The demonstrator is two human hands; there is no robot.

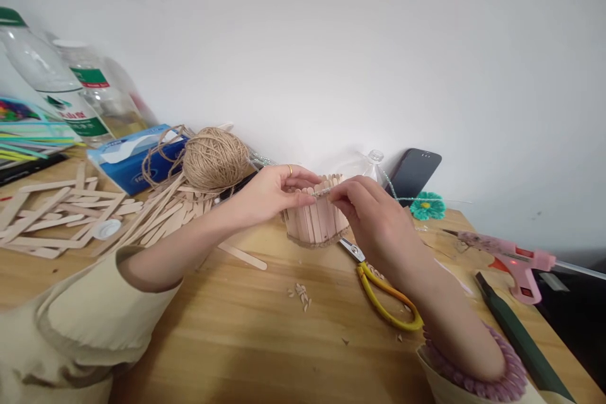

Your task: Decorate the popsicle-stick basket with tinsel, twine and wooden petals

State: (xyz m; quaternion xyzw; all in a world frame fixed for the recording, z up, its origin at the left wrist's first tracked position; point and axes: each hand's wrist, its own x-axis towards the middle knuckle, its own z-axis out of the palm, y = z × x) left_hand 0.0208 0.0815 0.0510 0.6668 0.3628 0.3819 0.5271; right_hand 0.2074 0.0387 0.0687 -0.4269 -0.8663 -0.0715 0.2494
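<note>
A small basket of upright wooden craft sticks [315, 221], with brown twine round its base, sits between my hands above the table. My left hand [272, 196] grips its upper left side, with the thumb in front and the fingers behind the rim. Along the rim lies a thin glittery silver cord [322, 191]. My right hand [374, 208] pinches this cord at the right part of the rim; its fingertips are partly hidden. Under my right hand, yellow-handled scissors [391, 309] lie on the table, blades pointing at the basket.
A twine ball [215, 158], blue tissue box [137, 158] and loose craft sticks [61, 214] lie left, with bottles [71, 95] behind. Right are a phone [414, 170], a green fuzzy flower [427, 206], a pink glue gun [516, 259] and a dark green flat bar [521, 334].
</note>
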